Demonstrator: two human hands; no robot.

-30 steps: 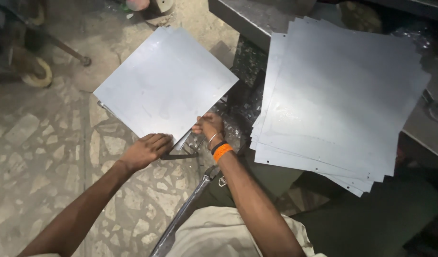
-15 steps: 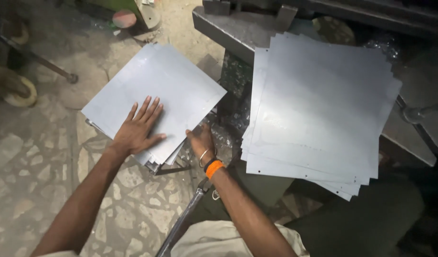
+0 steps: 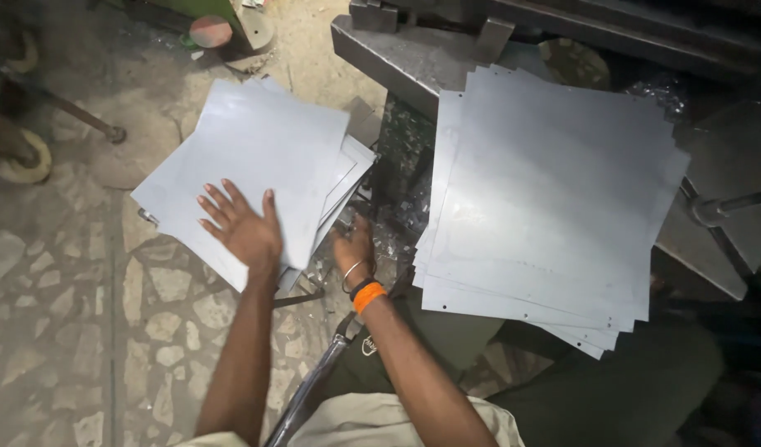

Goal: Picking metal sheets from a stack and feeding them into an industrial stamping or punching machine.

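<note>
A low pile of square grey metal sheets [image 3: 256, 157] lies on the floor at the left, its top sheets fanned out of line. My left hand [image 3: 238, 228] rests flat on the top sheet near its front corner, fingers spread. My right hand [image 3: 353, 248], with an orange band and a thin bangle at the wrist, grips the right edge of that pile from below; its fingers are partly hidden under the sheets. A second, larger stack of the same sheets [image 3: 546, 199] lies to the right on a machine bed.
A dark steel machine block [image 3: 413, 50] stands behind the stacks, with metal scraps [image 3: 401, 182] between them. A metal rod [image 3: 57, 103] crosses the stone floor at the far left. A tube [image 3: 310, 389] runs down by my right arm.
The left hand slid up onto the top sheet and spread flat. The floor pile's sheets have shifted and fanned apart. The right hand stays at the pile's right edge.
</note>
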